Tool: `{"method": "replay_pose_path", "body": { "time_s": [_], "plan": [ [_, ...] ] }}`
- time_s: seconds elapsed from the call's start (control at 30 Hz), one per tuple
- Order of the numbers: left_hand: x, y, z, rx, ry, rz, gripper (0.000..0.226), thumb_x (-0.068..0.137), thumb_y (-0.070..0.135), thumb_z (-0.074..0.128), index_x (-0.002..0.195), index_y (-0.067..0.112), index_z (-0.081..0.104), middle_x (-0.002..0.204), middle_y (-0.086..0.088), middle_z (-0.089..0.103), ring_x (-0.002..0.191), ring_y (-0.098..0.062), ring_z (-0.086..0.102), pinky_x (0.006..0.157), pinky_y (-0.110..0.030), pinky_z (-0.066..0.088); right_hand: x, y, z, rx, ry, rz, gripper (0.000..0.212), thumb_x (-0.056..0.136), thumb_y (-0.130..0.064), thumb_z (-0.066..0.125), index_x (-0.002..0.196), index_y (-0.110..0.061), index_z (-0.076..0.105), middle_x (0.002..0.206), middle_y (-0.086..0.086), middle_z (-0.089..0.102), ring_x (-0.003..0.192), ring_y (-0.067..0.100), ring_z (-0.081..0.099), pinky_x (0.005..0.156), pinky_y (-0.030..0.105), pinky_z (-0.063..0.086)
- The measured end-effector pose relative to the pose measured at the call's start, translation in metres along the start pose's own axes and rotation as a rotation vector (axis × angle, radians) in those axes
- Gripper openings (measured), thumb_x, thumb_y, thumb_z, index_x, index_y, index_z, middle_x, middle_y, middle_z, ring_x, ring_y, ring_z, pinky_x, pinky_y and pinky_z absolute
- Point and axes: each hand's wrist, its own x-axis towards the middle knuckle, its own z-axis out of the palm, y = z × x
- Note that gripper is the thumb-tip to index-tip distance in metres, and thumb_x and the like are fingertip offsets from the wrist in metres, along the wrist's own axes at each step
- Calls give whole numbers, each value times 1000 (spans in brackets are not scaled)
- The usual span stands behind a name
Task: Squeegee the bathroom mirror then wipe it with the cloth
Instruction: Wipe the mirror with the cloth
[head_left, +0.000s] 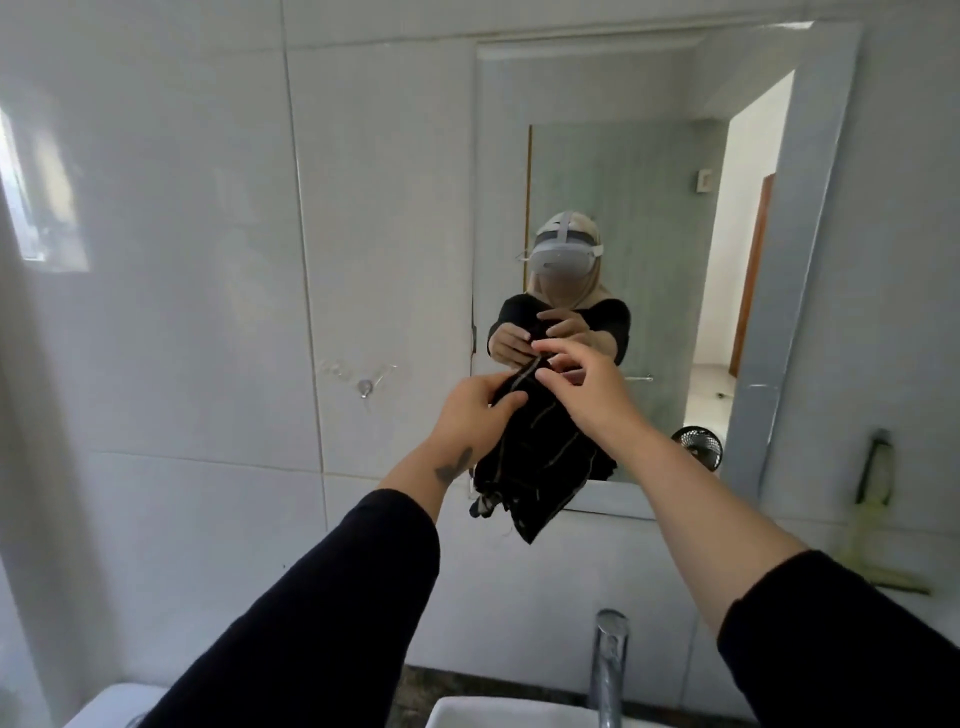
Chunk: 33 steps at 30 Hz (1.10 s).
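A black cloth (535, 467) with thin pale stripes hangs bunched in front of the lower left part of the bathroom mirror (623, 182). My left hand (478, 410) grips its upper left side. My right hand (576, 379) pinches its top edge between the fingertips. Both arms reach forward over the basin. A yellow-green squeegee (867, 525) leans upright against the tiled wall to the right of the mirror, away from both hands. The mirror reflects a person with a headset and both hands on the cloth.
A chrome tap (610, 665) rises at the bottom centre over a white basin (498, 714). A small metal wall fitting (365, 387) sits left of the mirror. White wall tiles surround the mirror. A white toilet tank edge (111, 704) shows at the bottom left.
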Motion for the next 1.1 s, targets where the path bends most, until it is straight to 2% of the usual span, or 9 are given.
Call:
{"method": "replay_pose_path", "body": {
  "time_s": [0.07, 0.17, 0.3, 0.37, 0.53, 0.63, 0.8, 0.93, 1.1],
  "plan": [
    [4, 10, 7, -5, -3, 21, 27, 93, 13, 52, 117, 17, 65, 102, -4, 71, 94, -16, 67, 86, -29, 53, -10, 11, -3, -165, 155, -44, 37, 94, -27, 57, 130, -35, 56, 126, 4, 54, 121, 22, 49, 100, 33, 40],
    [13, 25, 14, -10, 5, 28, 26, 95, 13, 50, 115, 15, 66, 99, -3, 71, 89, -15, 67, 78, -24, 55, -30, 14, 4, -450, 369, -40, 49, 96, -47, 31, 144, -41, 36, 155, 11, 28, 143, 32, 21, 113, 52, 20],
    [33, 52, 23, 6, 29, 88, 29, 94, 16, 50, 120, 17, 64, 114, -6, 66, 104, -20, 63, 93, -39, 51, -35, 11, 13, -292, 331, 26, 50, 94, -57, 10, 144, -57, 10, 162, -2, -5, 148, 28, -7, 114, 64, 3],
    [41, 65, 25, -26, 9, 125, 32, 94, 16, 50, 123, 19, 61, 123, -5, 62, 114, -20, 58, 101, -41, 46, -25, 13, 10, -172, 356, -29, 44, 93, -64, 9, 137, -67, 3, 161, -4, -4, 148, 26, -1, 117, 58, 10],
    [64, 82, 21, -143, -34, 137, 40, 95, 21, 44, 134, 21, 52, 137, 1, 53, 127, -16, 49, 109, -42, 38, 14, -1, -2, 72, 478, -108, 39, 89, -65, 15, 126, -76, 8, 136, 8, 28, 124, 25, 36, 111, 46, 32],
    [77, 93, 12, -248, -37, 130, 40, 97, 18, 42, 135, 26, 51, 134, 1, 56, 122, -15, 52, 107, -40, 41, 39, -6, -8, -42, 529, -166, 40, 90, -64, 12, 126, -77, 1, 126, 12, 33, 111, 24, 40, 103, 49, 38],
    [109, 104, -6, -307, 36, 230, 36, 97, 27, 44, 131, 30, 53, 124, 9, 62, 115, -7, 56, 103, -38, 44, 98, -25, -21, -318, 606, -155, 56, 85, -66, 6, 141, -62, 3, 129, 8, 34, 115, 28, 39, 99, 48, 36],
    [137, 83, -25, 3, 283, 325, 45, 100, 31, 36, 144, 21, 35, 145, 8, 41, 128, 2, 35, 105, -19, 26, 158, -50, -23, -535, 634, -207, 56, 93, -63, 20, 147, -51, 11, 135, 12, 29, 119, 31, 31, 100, 50, 26],
    [158, 24, -39, 544, 301, 215, 65, 95, 51, 24, 150, 28, -1, 159, 7, -13, 146, -15, -6, 118, -51, 8, 219, -74, -17, -757, 616, -201, 70, 91, -69, 18, 152, -40, 3, 141, 13, 22, 121, 33, 27, 101, 54, 23]
  ]
}}
